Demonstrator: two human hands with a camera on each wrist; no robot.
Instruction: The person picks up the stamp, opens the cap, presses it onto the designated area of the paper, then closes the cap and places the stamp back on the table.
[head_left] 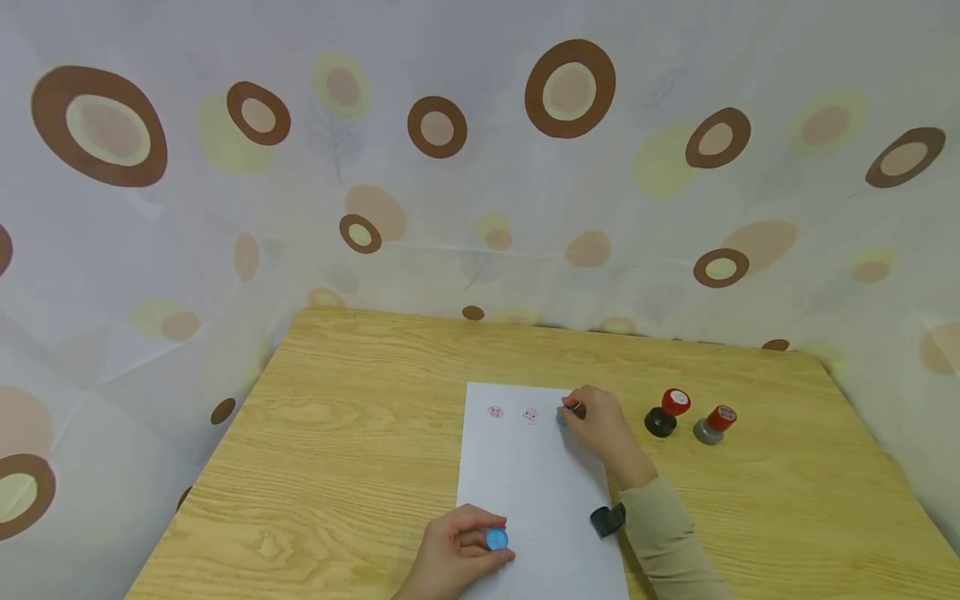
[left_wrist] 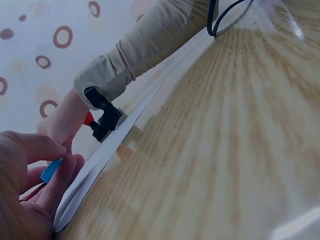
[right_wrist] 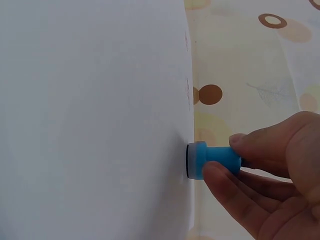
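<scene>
In the right wrist view, my right hand pinches a blue self-inking stamp between thumb and fingers. The stamp's flat end meets the white sheet of paper, near its top right corner in the head view. Two red stamped prints, a round one and another, lie in a row to its left. Lower on the sheet, my left hand holds a small round blue cap between thumb and fingers.
Right of the paper, a stamp with a red handle and black base stands beside a red-and-grey stamp. A black wrist camera is by the right sleeve. A patterned cloth hangs behind the wooden table.
</scene>
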